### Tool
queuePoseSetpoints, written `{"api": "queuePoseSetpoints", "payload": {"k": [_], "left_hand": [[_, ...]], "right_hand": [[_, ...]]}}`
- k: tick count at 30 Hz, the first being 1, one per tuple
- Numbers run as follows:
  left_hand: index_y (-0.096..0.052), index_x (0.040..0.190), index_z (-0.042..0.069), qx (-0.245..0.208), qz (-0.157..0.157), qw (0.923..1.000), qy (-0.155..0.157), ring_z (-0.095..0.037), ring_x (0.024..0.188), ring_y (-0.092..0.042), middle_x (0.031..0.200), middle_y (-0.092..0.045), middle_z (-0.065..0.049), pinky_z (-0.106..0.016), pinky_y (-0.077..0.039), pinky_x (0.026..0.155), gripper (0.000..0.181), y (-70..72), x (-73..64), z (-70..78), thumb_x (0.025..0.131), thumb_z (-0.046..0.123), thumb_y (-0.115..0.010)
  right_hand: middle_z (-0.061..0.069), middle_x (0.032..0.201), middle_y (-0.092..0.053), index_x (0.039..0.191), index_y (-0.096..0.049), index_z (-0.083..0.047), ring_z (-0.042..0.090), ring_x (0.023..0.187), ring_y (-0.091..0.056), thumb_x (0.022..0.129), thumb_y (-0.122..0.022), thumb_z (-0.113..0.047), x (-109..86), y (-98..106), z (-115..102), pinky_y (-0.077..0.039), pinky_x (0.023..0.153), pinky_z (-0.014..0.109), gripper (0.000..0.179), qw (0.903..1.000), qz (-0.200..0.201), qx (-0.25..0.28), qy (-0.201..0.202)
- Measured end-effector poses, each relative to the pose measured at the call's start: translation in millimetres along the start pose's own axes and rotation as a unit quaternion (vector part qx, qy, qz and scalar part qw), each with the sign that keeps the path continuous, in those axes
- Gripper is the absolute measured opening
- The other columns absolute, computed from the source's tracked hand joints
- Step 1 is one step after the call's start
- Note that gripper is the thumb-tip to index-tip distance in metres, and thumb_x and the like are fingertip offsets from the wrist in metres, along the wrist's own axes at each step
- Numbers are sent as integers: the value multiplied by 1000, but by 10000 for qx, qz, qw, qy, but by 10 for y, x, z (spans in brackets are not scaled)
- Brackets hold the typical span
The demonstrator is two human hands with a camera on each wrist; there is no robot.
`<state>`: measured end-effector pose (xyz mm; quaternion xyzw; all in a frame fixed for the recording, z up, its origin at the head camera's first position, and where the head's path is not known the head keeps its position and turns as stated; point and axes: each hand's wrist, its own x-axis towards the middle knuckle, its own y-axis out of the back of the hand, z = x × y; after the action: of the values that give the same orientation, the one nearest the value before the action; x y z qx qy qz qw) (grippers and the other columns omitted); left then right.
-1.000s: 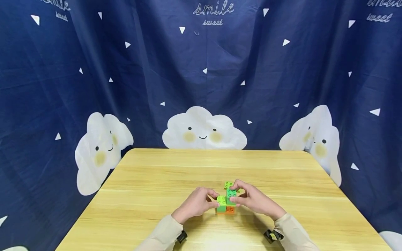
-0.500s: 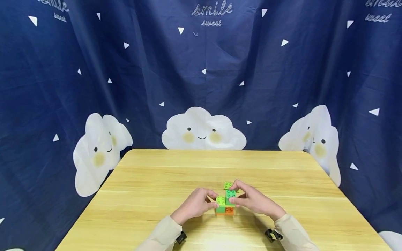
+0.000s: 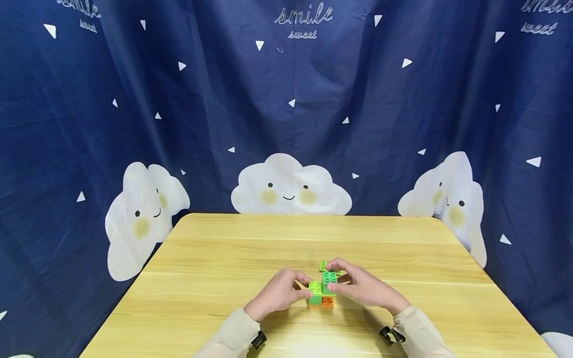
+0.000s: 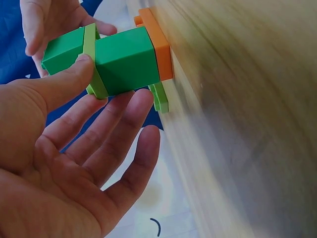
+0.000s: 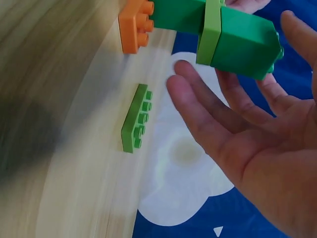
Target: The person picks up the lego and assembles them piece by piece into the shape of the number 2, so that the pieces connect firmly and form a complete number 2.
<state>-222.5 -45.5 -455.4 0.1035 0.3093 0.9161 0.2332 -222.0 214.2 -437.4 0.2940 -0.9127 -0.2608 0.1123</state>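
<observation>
A small stack of toy building bricks stands on the table. Its base is an orange plate, with a lower green brick on it, a lime plate above and an upper green brick on top, at the right. My left hand pinches the lime plate between thumb and fingers. Close around the upper green brick is my right hand; in the right wrist view its thumb stands apart from the brick and its fingers are spread. Whether a fingertip touches it is hard to tell.
A loose lime plate lies studs up on the wooden table, just behind the stack and partly hidden by the right hand in the head view. A dark blue curtain with clouds hangs behind the table.
My right hand has shifted very slightly to the right, and its fingers cover more of the loose plate. The left hand and the stack stay put.
</observation>
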Motion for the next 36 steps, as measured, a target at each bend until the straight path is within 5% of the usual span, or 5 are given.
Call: {"api": "queuePoseSetpoints", "payload": {"k": [10,24,36], "left_hand": [[-77,113,8,139,-5,9999,16,-6,79,-68,113,-76,-5,-21,-55,66,27,0,7,0,89,20,-81],[-77,113,8,118,18,9999,18,-4,80,-68,114,-76,-4,-22,-55,68,27,0,14,-11,89,20,-82],[-78,112,9,46,22,10000,62,-4,77,-67,114,-76,-4,-22,-55,65,26,-10,5,-23,89,19,-82]], "right_hand": [[24,135,-56,146,-48,-13,36,121,-63,103,-65,-28,-3,140,56,-54,94,25,49,9987,443,221,132],[17,127,-63,140,-54,-11,34,113,-67,99,-70,-26,137,328,151,-57,87,27,47,9927,1165,-233,224],[21,128,-63,138,-58,-11,41,115,-64,95,-76,-26,328,416,259,-56,94,47,49,9898,1213,-738,-138]]}}
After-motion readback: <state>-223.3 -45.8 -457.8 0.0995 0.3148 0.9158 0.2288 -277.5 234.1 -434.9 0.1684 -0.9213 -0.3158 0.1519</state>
